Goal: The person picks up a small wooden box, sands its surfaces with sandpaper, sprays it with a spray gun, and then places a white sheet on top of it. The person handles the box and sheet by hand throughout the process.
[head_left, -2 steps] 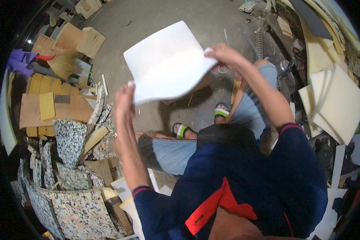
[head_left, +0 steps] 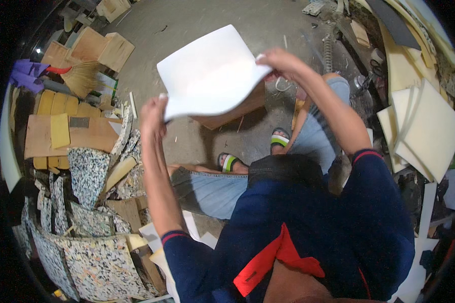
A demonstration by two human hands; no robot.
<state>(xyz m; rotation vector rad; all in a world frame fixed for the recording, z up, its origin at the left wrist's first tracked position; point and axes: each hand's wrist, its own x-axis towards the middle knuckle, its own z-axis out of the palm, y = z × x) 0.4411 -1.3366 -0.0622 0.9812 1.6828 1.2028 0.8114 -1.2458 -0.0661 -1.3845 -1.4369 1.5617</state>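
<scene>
A white, bendable foam sheet (head_left: 210, 70) is stretched between my hands, its near edge sagging in a curve. My left hand (head_left: 154, 112) pinches the near left corner. At the near right corner, my right hand (head_left: 282, 64) grips the sheet with fingers and thumb. Beneath the sheet a brown wooden box or block (head_left: 235, 113) stands on the floor; its top is mostly hidden by the sheet.
Speckled foam pieces (head_left: 101, 262) pile up at the left, beside a wooden board (head_left: 45, 131) and a straw broom (head_left: 81, 80). Stacked cream foam sheets (head_left: 429, 131) lean at the right. Wooden boxes (head_left: 88, 46) stand at the far left.
Both hands have shifted slightly left with the foam sheet. Its near edge has lifted away from me, so more of the wooden box shows below it.
</scene>
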